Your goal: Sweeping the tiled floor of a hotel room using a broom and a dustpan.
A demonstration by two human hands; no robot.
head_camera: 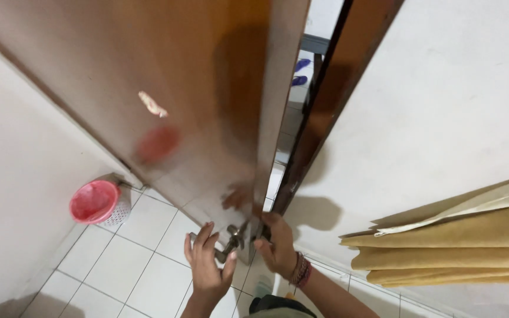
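- Far off to the left of the hands, a round red plastic bin with a white lattice side [97, 203] stands on the white tiled floor [119, 265], right by the white wall.
- Above the hands stands the big shiny brown wooden door [148, 88]. It has a pale scrap stuck on it, and a red blur in the shine, likely the bin's reflection.
- The left hand [207, 262] is spread open, fingers fanned out. It reaches up to the silver metal lever handle [231, 241] low on the door. It looks to be touching or just under the handle, but it has not closed round it.
- The right hand [275, 244], with dark and red bands on the wrist, is curled round the thin edge of the door, just beside the handle. The fingers look bent tight on the edge, where the latch would be.
- The door is partly open. A narrow gap shows between its edge and the dark brown door frame [319, 112], and through it you can see pale tiles and blue slippers [300, 70] outside.
- So the door is neither wide open nor shut. I think it is about in the middle, and the handle is not yet gripped.
- To the right of the hands, folded mustard-yellow cloth [455, 247] lies by the white wall.
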